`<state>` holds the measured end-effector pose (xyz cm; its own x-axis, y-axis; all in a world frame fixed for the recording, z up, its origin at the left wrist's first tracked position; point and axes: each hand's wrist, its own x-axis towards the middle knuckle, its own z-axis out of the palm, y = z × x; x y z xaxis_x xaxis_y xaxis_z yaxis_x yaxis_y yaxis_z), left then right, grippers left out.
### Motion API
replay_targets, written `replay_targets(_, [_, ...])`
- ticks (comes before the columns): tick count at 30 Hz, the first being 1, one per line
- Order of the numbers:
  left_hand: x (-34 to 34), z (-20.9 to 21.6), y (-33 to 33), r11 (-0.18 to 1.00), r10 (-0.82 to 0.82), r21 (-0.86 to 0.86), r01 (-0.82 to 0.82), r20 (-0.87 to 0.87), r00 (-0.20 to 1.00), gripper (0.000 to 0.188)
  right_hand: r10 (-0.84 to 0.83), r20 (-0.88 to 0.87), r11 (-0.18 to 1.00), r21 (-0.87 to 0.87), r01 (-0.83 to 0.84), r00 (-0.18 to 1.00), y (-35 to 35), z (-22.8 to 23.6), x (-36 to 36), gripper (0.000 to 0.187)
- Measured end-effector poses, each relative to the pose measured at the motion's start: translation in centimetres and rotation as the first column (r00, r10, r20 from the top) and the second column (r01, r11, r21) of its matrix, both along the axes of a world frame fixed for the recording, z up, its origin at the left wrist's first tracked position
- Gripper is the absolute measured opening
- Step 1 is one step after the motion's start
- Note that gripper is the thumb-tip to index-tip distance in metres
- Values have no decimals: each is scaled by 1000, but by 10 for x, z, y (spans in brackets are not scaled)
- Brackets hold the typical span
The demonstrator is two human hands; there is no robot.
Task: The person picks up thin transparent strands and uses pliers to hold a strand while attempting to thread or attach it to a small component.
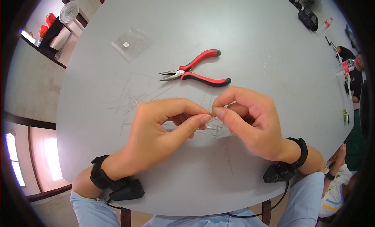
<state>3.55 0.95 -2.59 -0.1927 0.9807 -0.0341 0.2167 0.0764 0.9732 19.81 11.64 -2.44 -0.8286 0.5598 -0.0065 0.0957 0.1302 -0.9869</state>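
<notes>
Over the middle of the grey table [187, 27], my left hand [158, 123] and my right hand [256, 123] meet almost fingertip to fingertip. Each is closed in a pinch of thumb and forefinger; whatever sits between the tips is too small to make out. Thin, pale wire-like pieces [127, 98] lie loosely scattered left of and beneath the hands, and some are hidden by them. Just beyond my fingers rest long-nose pliers [182, 72] with red and black handles, jaws pointing left and handles spread.
Farther left lies a clear plastic bag [131, 44] with a small white label. A few thin strands [267, 65] are at the right. Bottles, a black case [308, 19] and other people line the right edge. On each wrist I wear a black strap with a corded device [279, 172].
</notes>
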Motion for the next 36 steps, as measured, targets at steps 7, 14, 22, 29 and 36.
replay_targets(7, [1, -3, 1, 999, 46, 13, -47, 42, 998, 8, 32, 17, 998, 53, -32, 999, 2, -1, 0, 4])
replay_targets(14, [-1, -4, 0, 997, -41, 67, 48, -92, 995, 9, 46, 2, 994, 95, -46, 999, 2, -4, 1, 5])
replay_targets(22, [-2, -7, -1, 991, -37, 120, 53, -138, 990, 8, 61, -19, 957, 284, -53, 998, 2, -7, -1, 8])
replay_targets(29, [-8, -4, 0, 978, -134, 106, 178, -335, 933, 4, 191, 57, 919, 342, -199, 980, 10, -4, -2, 6])
replay_targets(36, [-8, -4, 1, 939, -141, 219, 265, -458, 878, 5, 319, 52, 900, -331, -285, 946, 19, 1, -3, 7])
